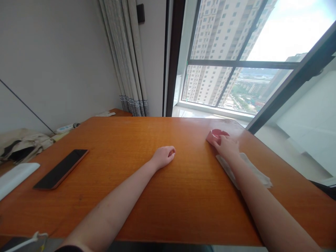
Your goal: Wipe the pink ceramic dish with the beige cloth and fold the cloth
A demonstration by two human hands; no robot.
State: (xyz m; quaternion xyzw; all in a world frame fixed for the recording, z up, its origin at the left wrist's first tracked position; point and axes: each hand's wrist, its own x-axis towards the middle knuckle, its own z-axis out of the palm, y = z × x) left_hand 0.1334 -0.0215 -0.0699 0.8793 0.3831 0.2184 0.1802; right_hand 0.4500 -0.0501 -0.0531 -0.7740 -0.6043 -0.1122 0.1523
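A pink ashtray (210,136) with a notched rim sits near the far right part of the wooden table. My right hand (227,145) grips its near side, the thumb and fingers closed on the rim. Under my right forearm lies a folded pale cloth (254,171), partly hidden by the arm. My left hand (163,156) rests on the table around the middle, its fingers curled into a loose fist. No object shows in that fist.
The orange-brown wooden table (131,140) fills the lower view. A dark phone-like slab (61,169) lies at left, beside a white object (18,175). Bundled fabric (28,143) and a power strip (65,128) are beyond the left edge. A window (236,63) stands behind.
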